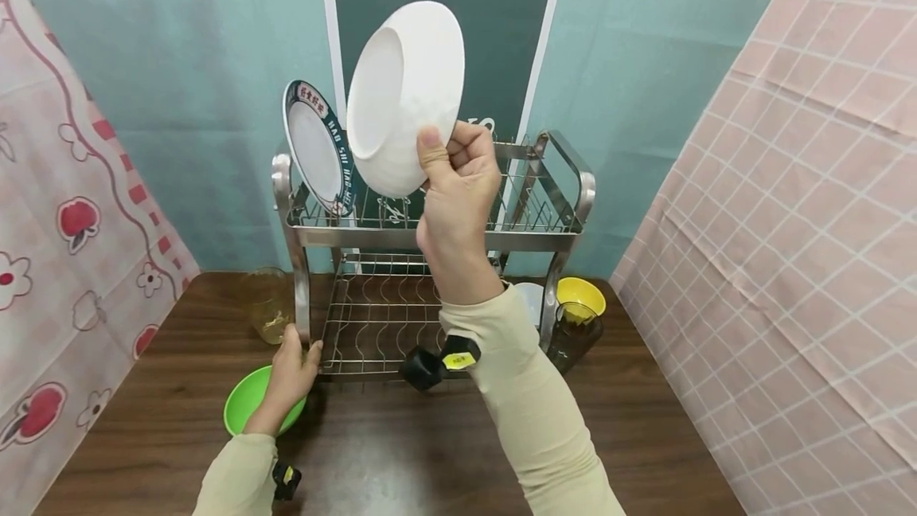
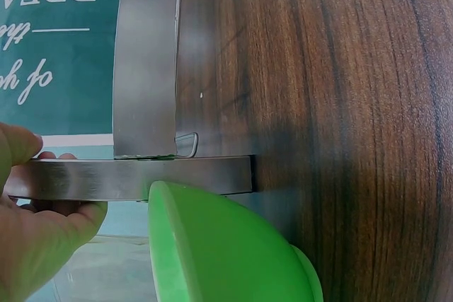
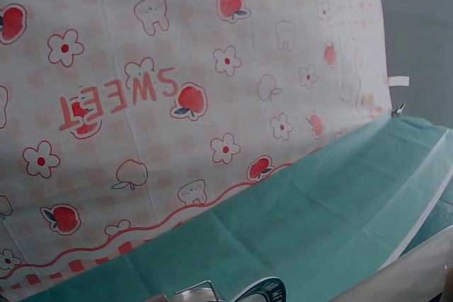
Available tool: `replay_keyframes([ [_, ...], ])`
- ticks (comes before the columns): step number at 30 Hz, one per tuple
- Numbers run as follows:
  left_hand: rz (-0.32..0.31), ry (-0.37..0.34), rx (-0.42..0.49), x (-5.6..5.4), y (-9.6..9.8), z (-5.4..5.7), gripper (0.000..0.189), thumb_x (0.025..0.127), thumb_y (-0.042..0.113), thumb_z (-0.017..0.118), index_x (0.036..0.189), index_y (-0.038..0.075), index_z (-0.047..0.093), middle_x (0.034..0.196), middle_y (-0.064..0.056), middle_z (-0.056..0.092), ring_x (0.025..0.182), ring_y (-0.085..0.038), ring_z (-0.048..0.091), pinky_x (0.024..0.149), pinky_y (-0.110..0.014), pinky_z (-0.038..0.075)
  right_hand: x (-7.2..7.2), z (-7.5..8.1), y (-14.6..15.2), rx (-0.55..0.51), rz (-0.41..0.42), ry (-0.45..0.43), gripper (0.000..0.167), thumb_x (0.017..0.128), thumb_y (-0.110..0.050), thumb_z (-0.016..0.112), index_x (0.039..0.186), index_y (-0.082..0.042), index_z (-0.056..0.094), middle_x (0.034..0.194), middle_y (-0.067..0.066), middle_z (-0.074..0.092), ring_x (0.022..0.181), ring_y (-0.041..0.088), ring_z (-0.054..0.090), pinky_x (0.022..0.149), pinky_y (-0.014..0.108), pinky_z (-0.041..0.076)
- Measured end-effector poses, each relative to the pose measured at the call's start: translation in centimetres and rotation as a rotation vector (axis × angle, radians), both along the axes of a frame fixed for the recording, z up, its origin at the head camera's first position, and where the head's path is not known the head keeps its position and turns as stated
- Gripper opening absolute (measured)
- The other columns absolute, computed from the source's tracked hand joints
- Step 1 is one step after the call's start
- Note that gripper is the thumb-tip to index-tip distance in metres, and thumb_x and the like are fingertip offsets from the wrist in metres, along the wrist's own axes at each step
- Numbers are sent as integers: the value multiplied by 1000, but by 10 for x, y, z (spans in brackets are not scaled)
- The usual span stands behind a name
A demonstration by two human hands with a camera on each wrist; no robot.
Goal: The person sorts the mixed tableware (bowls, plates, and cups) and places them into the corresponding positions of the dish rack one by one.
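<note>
My right hand (image 1: 462,197) pinches a white bowl (image 1: 430,62) by its edge, thumb on the outer side, above the upper tier of a two-tier metal dish rack (image 1: 358,238). The bowl is tilted on its side with its round foot facing left. Low at the rack's left front leg, my left hand (image 1: 290,373) holds on; the left wrist view shows fingers and thumb around the metal leg (image 2: 127,179). A plate (image 1: 315,146) with a dark lettered rim stands in the upper tier's left end. Beside the left hand sits a green bowl (image 1: 247,400), partly covered by the wrist.
A clear yellowish glass (image 1: 268,309) stands left of the rack. At its right are a yellow bowl (image 1: 583,293), a dark see-through cup (image 1: 573,337) and a pale bowl (image 1: 530,299) partly behind the leg. Patterned cloths hang on both sides of the wooden table (image 1: 372,452).
</note>
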State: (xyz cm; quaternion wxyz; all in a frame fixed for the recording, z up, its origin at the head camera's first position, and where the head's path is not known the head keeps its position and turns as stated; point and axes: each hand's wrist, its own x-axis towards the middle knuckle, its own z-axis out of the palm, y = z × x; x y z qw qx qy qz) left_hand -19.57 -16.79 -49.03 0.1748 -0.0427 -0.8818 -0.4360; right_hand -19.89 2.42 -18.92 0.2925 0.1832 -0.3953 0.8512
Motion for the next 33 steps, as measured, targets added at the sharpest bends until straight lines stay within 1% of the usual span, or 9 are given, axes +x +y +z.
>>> replay_keyframes([
  [6,11,20,-8,-1,-1,-4,19,89,1,55,96,-1,37,86,-22,49,81,-41,51,71,-52,40,-7,-4,-14,9,-22,-7,12,84,13,58,85,3,51,75,5,55,70,12,50,68,23,43],
  [11,17,51,2,-3,0,-6,19,88,0,55,96,-2,38,84,-22,49,79,-41,51,70,-52,39,-15,-7,-22,5,-5,-57,11,84,11,60,85,3,52,75,5,55,70,11,51,68,23,44],
  [16,22,34,-1,-3,0,-7,19,88,0,55,96,-1,38,86,-23,50,79,-42,52,70,-52,40,-19,-9,-27,-17,2,-85,11,84,10,60,85,2,53,75,4,55,71,11,53,69,24,45],
  [20,12,17,0,-2,-1,-7,19,89,1,54,97,-2,37,86,-23,50,81,-41,52,70,-52,39,-20,-8,-30,-21,10,-75,11,85,8,59,85,1,51,75,4,54,72,11,53,70,24,45],
  [25,4,0,7,-3,-2,-5,18,90,2,53,98,-2,37,88,-22,49,83,-40,51,72,-51,39,-16,-6,-36,-34,6,-58,13,85,8,59,83,-1,50,73,3,53,69,10,52,68,23,45],
  [28,6,-10,8,-4,-3,-3,19,90,3,53,99,-2,37,88,-22,48,84,-41,51,73,-52,39,-14,-8,-39,-17,-13,-53,12,85,8,60,84,1,50,72,2,53,67,9,50,66,22,44],
  [33,20,2,9,-5,-2,-3,20,88,2,55,98,-2,37,85,-22,49,82,-42,51,72,-52,39,-13,-11,-43,21,-47,-36,12,84,8,61,88,6,50,72,1,55,63,9,49,62,22,42],
])
